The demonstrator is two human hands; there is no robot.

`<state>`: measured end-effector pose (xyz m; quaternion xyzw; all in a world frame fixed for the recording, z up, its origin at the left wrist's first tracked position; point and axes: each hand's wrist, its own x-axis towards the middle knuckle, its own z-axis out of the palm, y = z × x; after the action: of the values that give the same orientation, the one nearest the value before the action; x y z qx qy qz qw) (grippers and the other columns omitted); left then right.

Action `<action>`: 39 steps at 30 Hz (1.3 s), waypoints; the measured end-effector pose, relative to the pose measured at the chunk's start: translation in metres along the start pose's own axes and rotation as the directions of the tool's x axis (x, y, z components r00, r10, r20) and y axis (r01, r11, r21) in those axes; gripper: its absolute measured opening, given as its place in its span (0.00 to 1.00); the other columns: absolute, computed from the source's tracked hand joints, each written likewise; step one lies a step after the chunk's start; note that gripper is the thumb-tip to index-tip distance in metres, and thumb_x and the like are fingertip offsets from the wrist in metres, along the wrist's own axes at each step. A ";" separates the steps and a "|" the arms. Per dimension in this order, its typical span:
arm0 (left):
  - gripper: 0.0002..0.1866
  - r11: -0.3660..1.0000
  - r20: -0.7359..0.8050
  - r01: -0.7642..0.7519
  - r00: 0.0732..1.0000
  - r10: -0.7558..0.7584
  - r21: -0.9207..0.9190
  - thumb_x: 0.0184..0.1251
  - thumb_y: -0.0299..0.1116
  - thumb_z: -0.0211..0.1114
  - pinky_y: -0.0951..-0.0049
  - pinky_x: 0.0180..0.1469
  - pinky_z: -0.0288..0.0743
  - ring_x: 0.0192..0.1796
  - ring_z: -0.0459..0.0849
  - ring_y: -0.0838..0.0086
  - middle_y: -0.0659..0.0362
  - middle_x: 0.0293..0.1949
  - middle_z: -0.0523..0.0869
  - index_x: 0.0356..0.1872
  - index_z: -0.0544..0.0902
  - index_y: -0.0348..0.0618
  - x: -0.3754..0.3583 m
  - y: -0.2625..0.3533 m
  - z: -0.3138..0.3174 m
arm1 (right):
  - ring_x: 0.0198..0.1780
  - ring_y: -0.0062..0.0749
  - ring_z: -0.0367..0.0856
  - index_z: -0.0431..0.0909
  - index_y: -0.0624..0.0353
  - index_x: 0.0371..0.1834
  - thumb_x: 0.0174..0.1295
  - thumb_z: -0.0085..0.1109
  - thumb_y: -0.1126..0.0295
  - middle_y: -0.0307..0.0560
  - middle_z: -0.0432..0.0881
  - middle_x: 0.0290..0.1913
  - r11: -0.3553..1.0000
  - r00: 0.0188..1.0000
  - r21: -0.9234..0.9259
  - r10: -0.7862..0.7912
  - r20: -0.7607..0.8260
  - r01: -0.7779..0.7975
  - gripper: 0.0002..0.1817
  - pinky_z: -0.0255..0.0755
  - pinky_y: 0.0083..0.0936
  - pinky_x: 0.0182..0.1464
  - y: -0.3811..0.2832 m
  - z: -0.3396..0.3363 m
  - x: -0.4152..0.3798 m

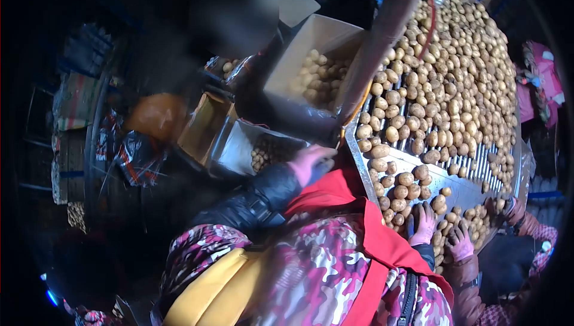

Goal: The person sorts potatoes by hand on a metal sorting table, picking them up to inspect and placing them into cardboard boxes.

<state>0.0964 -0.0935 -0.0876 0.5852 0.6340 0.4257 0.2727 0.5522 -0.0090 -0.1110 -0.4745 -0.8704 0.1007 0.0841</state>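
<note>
My left hand (311, 163), in a pink glove with dark fingers, hangs beside the metal edge of the sorting table. Its fingers look loosely apart and blurred, and I see nothing held in them. Just left of it stands a white box (239, 144) with small potatoes inside. My right hand (424, 223), gloved the same way, rests with fingers spread on the potatoes (406, 191) at the near end of the table. A co-worker's gloved hand (460, 243) lies on the potatoes close to its right. Another gloved hand (507, 206) shows farther right.
Potatoes cover the roller table (466, 161), thickest at the far end. A large carton (281, 81) with potatoes and a brown carton (206, 126) stand to the left. A thick post (388, 27) rises along the table's left edge. A person in pink (541, 81) stands at the far right.
</note>
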 end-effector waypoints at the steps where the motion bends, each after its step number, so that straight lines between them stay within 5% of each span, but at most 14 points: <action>1: 0.16 0.990 0.038 -0.122 0.992 0.119 0.068 0.69 0.33 0.71 0.61 0.56 0.82 0.49 0.88 0.57 0.50 0.47 0.89 0.57 0.87 0.45 0.014 0.010 0.009 | 0.75 0.59 0.67 0.72 0.58 0.72 0.68 0.63 0.62 0.61 0.71 0.74 1.000 1.000 0.007 -0.017 -0.023 0.018 0.29 0.57 0.54 0.78 0.002 -0.002 -0.004; 8: 0.30 0.793 0.497 -0.584 0.747 0.443 0.171 0.60 0.42 0.74 0.51 0.69 0.73 0.64 0.80 0.48 0.49 0.62 0.82 0.65 0.81 0.51 0.078 0.057 0.071 | 0.78 0.60 0.62 0.72 0.58 0.72 0.67 0.62 0.59 0.59 0.68 0.76 0.973 0.974 0.044 0.224 0.018 -0.225 0.31 0.50 0.60 0.80 -0.033 -0.044 -0.079; 13: 0.39 0.669 0.774 -0.690 0.572 0.270 0.277 0.59 0.51 0.74 0.38 0.76 0.58 0.76 0.65 0.45 0.48 0.73 0.71 0.73 0.75 0.57 0.104 0.084 0.124 | 0.79 0.58 0.60 0.72 0.57 0.72 0.60 0.68 0.58 0.57 0.68 0.76 0.882 0.875 -0.012 0.465 -0.135 -0.471 0.35 0.48 0.62 0.79 -0.046 -0.021 -0.136; 18: 0.45 0.573 0.892 -0.766 0.434 0.127 0.291 0.57 0.60 0.74 0.31 0.78 0.50 0.81 0.57 0.38 0.42 0.79 0.62 0.77 0.69 0.65 0.126 0.104 0.180 | 0.78 0.58 0.62 0.72 0.57 0.72 0.61 0.67 0.56 0.59 0.68 0.75 0.828 0.819 0.000 0.555 -0.146 -0.561 0.36 0.49 0.63 0.79 -0.052 -0.035 -0.133; 24: 0.46 0.518 0.845 -0.848 0.354 0.400 0.111 0.59 0.58 0.74 0.29 0.78 0.49 0.82 0.56 0.40 0.41 0.79 0.59 0.79 0.66 0.66 0.162 0.143 0.249 | 0.77 0.59 0.64 0.73 0.58 0.71 0.62 0.65 0.54 0.59 0.70 0.74 0.784 0.773 0.009 0.614 -0.162 -0.621 0.35 0.49 0.62 0.80 -0.057 -0.030 -0.134; 25: 0.44 0.394 0.751 -0.906 0.368 0.548 0.156 0.60 0.58 0.73 0.28 0.77 0.50 0.81 0.58 0.42 0.42 0.78 0.62 0.78 0.67 0.65 0.178 0.140 0.265 | 0.76 0.60 0.65 0.74 0.57 0.70 0.62 0.65 0.54 0.59 0.70 0.74 0.780 0.767 -0.002 0.615 -0.183 -0.626 0.34 0.51 0.61 0.79 -0.057 -0.031 -0.133; 26: 0.40 0.492 0.685 -0.863 0.427 0.590 0.115 0.61 0.58 0.72 0.32 0.76 0.56 0.78 0.62 0.41 0.44 0.76 0.65 0.74 0.71 0.63 0.198 0.135 0.274 | 0.76 0.60 0.66 0.74 0.57 0.69 0.62 0.65 0.54 0.59 0.71 0.74 0.770 0.759 -0.003 0.628 -0.173 -0.638 0.33 0.51 0.61 0.79 -0.058 -0.033 -0.131; 27: 0.37 0.615 0.824 -0.764 0.469 0.318 0.198 0.62 0.54 0.73 0.41 0.76 0.62 0.75 0.67 0.41 0.42 0.73 0.70 0.71 0.74 0.58 0.228 0.202 0.251 | 0.76 0.60 0.66 0.75 0.57 0.69 0.62 0.65 0.54 0.59 0.71 0.74 0.761 0.752 -0.004 0.640 -0.159 -0.649 0.33 0.52 0.60 0.78 -0.058 -0.035 -0.129; 28: 0.36 0.557 0.598 -0.825 0.496 0.629 0.099 0.61 0.50 0.75 0.48 0.74 0.67 0.72 0.72 0.41 0.40 0.71 0.73 0.71 0.75 0.53 0.261 0.151 0.266 | 0.75 0.59 0.66 0.75 0.57 0.68 0.62 0.65 0.54 0.59 0.71 0.74 0.759 0.751 0.000 0.644 -0.143 -0.651 0.32 0.53 0.60 0.78 -0.057 -0.039 -0.132; 31: 0.39 0.626 0.385 -0.632 0.775 0.501 0.457 0.62 0.49 0.77 0.49 0.74 0.67 0.71 0.75 0.45 0.39 0.69 0.77 0.72 0.75 0.45 0.367 0.109 0.255 | 0.75 0.58 0.67 0.76 0.56 0.67 0.61 0.65 0.54 0.57 0.73 0.71 0.741 0.737 0.000 0.668 -0.105 -0.671 0.32 0.54 0.61 0.76 -0.056 -0.036 -0.130; 32: 0.40 0.624 0.321 -0.642 0.765 0.558 0.446 0.65 0.57 0.73 0.50 0.75 0.67 0.70 0.77 0.45 0.39 0.66 0.81 0.73 0.75 0.45 0.414 0.067 0.247 | 0.74 0.58 0.67 0.76 0.56 0.67 0.61 0.65 0.53 0.57 0.73 0.70 0.727 0.725 0.007 0.685 -0.076 -0.686 0.32 0.55 0.62 0.76 -0.056 -0.036 -0.131; 34: 0.44 0.605 0.304 -0.335 0.939 0.158 0.722 0.67 0.66 0.66 0.52 0.76 0.66 0.73 0.74 0.46 0.41 0.69 0.79 0.75 0.74 0.47 0.451 0.077 0.231 | 0.74 0.57 0.68 0.76 0.55 0.67 0.61 0.65 0.53 0.56 0.74 0.69 0.720 0.717 0.015 0.693 -0.074 -0.694 0.32 0.55 0.62 0.75 -0.056 -0.033 -0.130; 36: 0.40 0.705 0.389 -0.271 0.921 -0.008 0.656 0.69 0.64 0.64 0.48 0.71 0.71 0.71 0.74 0.43 0.41 0.68 0.78 0.75 0.73 0.53 0.488 0.040 0.238 | 0.74 0.57 0.68 0.76 0.55 0.67 0.60 0.65 0.53 0.56 0.74 0.69 0.732 0.729 0.030 0.681 -0.061 -0.681 0.32 0.55 0.62 0.75 -0.051 -0.036 -0.135; 39: 0.42 0.638 0.260 -0.115 0.956 -0.137 0.761 0.72 0.75 0.43 0.45 0.81 0.52 0.80 0.59 0.38 0.42 0.79 0.65 0.76 0.75 0.61 0.445 0.052 0.291 | 0.75 0.57 0.67 0.76 0.55 0.67 0.60 0.65 0.52 0.57 0.74 0.69 0.726 0.726 0.051 0.687 -0.035 -0.685 0.33 0.57 0.62 0.74 -0.049 -0.040 -0.135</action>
<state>0.2945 0.4020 -0.1178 0.6977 0.7102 0.0219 0.0915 0.5945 -0.1446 -0.0665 -0.7634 -0.6292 0.1274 0.0714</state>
